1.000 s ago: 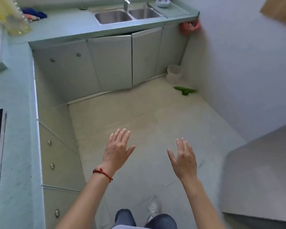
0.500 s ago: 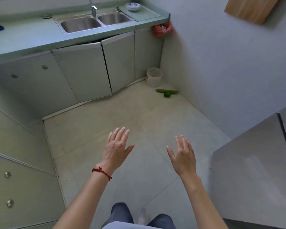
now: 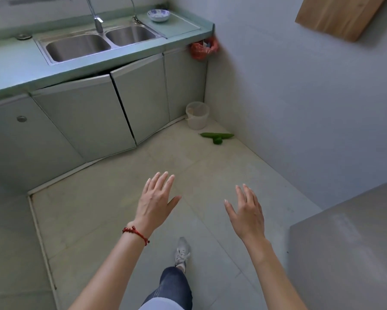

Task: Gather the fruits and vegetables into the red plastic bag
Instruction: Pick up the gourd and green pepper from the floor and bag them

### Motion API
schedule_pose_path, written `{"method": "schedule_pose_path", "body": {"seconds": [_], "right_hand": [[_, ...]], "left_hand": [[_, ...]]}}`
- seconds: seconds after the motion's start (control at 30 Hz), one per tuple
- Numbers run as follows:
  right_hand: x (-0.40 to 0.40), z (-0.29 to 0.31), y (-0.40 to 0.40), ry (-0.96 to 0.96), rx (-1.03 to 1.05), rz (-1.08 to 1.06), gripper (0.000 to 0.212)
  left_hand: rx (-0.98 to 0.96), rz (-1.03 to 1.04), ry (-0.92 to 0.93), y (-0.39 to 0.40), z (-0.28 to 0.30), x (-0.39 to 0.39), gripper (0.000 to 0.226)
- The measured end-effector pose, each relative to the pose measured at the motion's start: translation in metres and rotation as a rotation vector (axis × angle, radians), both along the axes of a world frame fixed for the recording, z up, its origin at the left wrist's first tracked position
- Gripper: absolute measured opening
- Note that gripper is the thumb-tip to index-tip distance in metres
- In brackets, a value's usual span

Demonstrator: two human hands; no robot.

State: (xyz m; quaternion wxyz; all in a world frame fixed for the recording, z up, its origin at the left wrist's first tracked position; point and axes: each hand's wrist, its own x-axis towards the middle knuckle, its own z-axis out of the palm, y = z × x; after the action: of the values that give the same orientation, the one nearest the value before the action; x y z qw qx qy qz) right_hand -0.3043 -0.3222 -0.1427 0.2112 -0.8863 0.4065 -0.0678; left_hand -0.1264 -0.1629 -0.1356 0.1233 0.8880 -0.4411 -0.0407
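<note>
While both hands (image 3: 156, 204) hover empty — green peppers (image 3: 217, 137) on floor.

A patterned bowl (image 3: 158, 15) sits beside the double sink (image 3: 100, 40); a white bucket (image 3: 197, 115) stands below.

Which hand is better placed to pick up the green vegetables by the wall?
Right hand, probably: both are open and empty, but the green vegetables lie ahead to the right, nearer its side than the left hand.
</note>
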Motion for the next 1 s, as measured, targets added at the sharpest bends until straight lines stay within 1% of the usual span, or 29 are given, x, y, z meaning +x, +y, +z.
{"method": "schedule_pose_path", "body": {"seconds": [0.33,0.6,0.77,0.9,1.0], "right_hand": [[0.139,0.012,-0.117,0.017,0.014,-0.064,0.059],[0.207,0.001,-0.211,0.035,0.049,-0.108,0.059],[0.254,-0.012,-0.294,0.037,0.05,-0.112,0.059],[0.292,-0.01,-0.361,0.052,0.063,-0.105,0.059],[0.318,-0.008,-0.404,0.053,0.067,-0.083,0.059]], "left_hand": [[-0.012,-0.075,-0.01,-0.133,0.009,0.152,0.062],[0.007,-0.114,0.037,-0.234,-0.004,0.224,0.063],[0.009,-0.118,0.025,-0.318,-0.012,0.274,0.062],[-0.009,-0.103,0.028,-0.383,-0.01,0.313,0.057],[0.008,-0.104,0.018,-0.424,-0.007,0.339,0.059]]}}
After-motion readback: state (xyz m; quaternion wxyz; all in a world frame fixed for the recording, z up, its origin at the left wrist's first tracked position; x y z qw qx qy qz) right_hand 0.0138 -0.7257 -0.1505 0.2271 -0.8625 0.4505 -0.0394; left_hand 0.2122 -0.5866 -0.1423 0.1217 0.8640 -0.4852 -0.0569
